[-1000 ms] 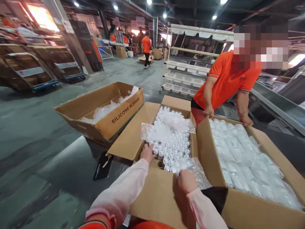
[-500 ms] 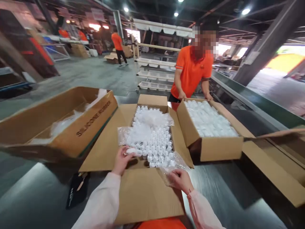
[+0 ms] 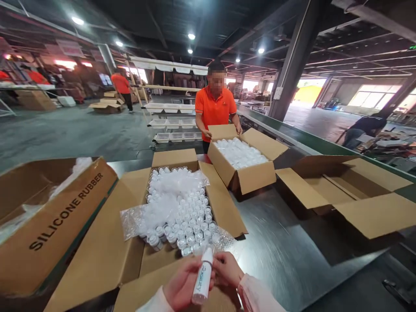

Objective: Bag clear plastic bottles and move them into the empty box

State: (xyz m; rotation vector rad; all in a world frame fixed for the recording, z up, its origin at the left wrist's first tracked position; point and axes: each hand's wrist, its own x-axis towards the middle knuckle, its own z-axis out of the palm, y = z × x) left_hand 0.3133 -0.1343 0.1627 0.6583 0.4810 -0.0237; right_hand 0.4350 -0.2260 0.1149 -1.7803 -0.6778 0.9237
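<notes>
A small white spray-type bottle with a pale cap and teal lettering lies tilted in my left hand, fingers wrapped round its body. Close against the bottle's right side, my right hand has its fingers curled; what they grip is hidden. Just beyond both hands stands an open cardboard carton packed with many clear-capped bottles standing upright. Crumpled bubble wrap covers part of them, and another piece of bubble wrap hangs over the carton's near right corner.
A large box marked SILICONE RUBBER stands left with plastic inside. Across the metal table, a co-worker holds a carton full of white items. Another open carton sits right, beside a green conveyor.
My left hand has brought a bottle from the carton's near left corner toward me. My right hand has moved in beside it. The view has turned right, and the co-worker's carton is farther away.
</notes>
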